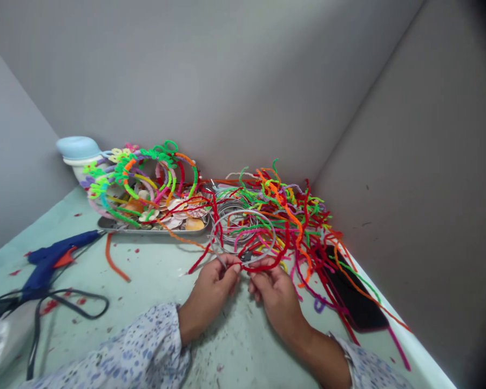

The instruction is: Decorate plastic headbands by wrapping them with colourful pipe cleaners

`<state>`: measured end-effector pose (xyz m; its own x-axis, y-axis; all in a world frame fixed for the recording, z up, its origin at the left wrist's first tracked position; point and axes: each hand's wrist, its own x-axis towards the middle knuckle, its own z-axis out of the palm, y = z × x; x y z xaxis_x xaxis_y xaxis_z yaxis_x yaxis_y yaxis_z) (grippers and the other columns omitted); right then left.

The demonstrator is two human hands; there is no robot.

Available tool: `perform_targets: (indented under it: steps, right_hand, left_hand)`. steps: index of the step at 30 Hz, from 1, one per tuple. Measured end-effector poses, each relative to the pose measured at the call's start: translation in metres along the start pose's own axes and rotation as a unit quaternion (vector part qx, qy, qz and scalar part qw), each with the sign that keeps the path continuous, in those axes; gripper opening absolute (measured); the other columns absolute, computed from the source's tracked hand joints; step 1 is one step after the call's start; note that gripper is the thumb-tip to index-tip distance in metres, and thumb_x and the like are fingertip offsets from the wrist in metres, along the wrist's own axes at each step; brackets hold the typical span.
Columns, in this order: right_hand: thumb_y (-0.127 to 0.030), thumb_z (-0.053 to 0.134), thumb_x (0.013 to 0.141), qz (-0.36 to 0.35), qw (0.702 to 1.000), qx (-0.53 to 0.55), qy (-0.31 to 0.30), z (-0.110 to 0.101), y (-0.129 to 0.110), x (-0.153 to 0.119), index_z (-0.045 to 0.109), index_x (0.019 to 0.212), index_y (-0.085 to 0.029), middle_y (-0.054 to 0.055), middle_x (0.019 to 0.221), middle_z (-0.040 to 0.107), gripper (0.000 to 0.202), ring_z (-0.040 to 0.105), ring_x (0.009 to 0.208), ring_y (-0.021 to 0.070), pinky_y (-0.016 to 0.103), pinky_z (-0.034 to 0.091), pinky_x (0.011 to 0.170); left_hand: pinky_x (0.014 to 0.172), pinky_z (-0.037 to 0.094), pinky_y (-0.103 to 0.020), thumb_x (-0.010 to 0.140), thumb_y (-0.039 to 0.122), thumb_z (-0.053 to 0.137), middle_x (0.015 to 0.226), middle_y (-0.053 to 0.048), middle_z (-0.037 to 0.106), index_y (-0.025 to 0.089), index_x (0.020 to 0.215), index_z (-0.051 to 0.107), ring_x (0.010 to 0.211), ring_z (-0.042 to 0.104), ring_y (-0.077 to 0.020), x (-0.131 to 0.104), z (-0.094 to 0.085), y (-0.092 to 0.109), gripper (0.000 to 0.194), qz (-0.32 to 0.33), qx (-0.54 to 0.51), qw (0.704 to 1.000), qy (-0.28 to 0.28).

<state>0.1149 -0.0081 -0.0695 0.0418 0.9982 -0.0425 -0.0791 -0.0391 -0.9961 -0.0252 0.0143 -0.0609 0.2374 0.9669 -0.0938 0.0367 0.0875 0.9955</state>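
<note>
My left hand (pixel 216 283) is closed, thumb against fingers, on a thin grey wire hoop (pixel 274 237) that stands up above my hands. My right hand (pixel 273 292) pinches a red pipe cleaner (pixel 281 258), whose near end reaches across to my left fingertips at the hoop's lower edge. The rest of that pipe cleaner curves up to the right. Just behind the hoop lie coils of similar grey wire (pixel 230 208). A small dark object shows between my hands, too unclear to name.
A metal tray (pixel 162 231) of shells stands behind left, with fuzzy coloured hoops (pixel 146 178) and a blue-lidded container (pixel 79 148). A blue glue gun (pixel 51 265) with a black cord lies left. Loose pipe cleaners (pixel 303 216) heap right, partly over a black phone (pixel 356 297).
</note>
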Motion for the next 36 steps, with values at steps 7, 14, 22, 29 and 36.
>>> perform_targets:
  steps: [7,14,22,29,36]
  right_hand:
    - [-0.042,0.059,0.082,-0.004,0.998,0.053,0.046,0.0,-0.011,0.003,0.053,0.088,-0.019,-0.006,0.06,0.051,0.024,0.046,0.046,0.0064,0.016,0.036,0.043]
    - [-0.043,0.061,0.08,0.016,0.997,0.041,0.068,0.002,-0.012,0.004,0.055,0.088,-0.019,-0.004,0.062,0.054,0.025,0.047,0.046,0.0077,0.018,0.037,0.042]
    - [-0.044,0.058,0.083,0.007,0.999,0.02,0.04,0.0,-0.009,0.002,0.058,0.093,-0.019,-0.004,0.058,0.055,0.026,0.049,0.048,0.0095,0.019,0.038,0.044]
    - [-0.04,0.054,0.087,-0.032,0.999,-0.013,0.019,-0.002,-0.006,0.005,0.058,0.084,-0.018,-0.003,0.058,0.055,0.022,0.047,0.047,0.0088,0.02,0.038,0.044]
    - [-0.041,0.055,0.086,-0.032,0.999,-0.018,0.018,-0.003,-0.007,0.004,0.059,0.086,-0.018,-0.004,0.056,0.054,0.023,0.048,0.047,0.0103,0.022,0.039,0.046]
  left_hand:
    - [0.048,0.035,-0.021,0.083,0.032,0.051,0.06,0.004,0.047,0.015,0.085,0.055,0.05,0.043,-0.0097,0.0,0.001,0.002,0.017,0.006,0.016,1.0,-0.012]
    - [0.047,0.03,-0.021,0.086,0.035,0.05,0.059,0.004,0.047,0.017,0.081,0.054,0.049,0.039,-0.0093,0.0,-0.001,0.0,0.02,0.009,-0.01,0.999,-0.038]
    - [0.048,0.029,-0.021,0.087,0.038,0.047,0.055,0.005,0.042,0.018,0.07,0.051,0.05,0.037,-0.0102,-0.004,0.0,0.005,0.026,0.005,0.023,0.999,-0.042]
    - [0.048,0.027,-0.022,0.086,0.04,0.048,0.057,0.005,0.04,0.018,0.077,0.056,0.053,0.034,-0.0111,-0.004,-0.002,0.001,0.026,-0.012,0.03,0.999,-0.041]
    - [0.049,0.026,-0.022,0.085,0.041,0.05,0.061,0.004,0.044,0.017,0.078,0.057,0.054,0.033,-0.0106,-0.003,-0.001,0.001,0.025,-0.008,0.002,0.999,-0.047]
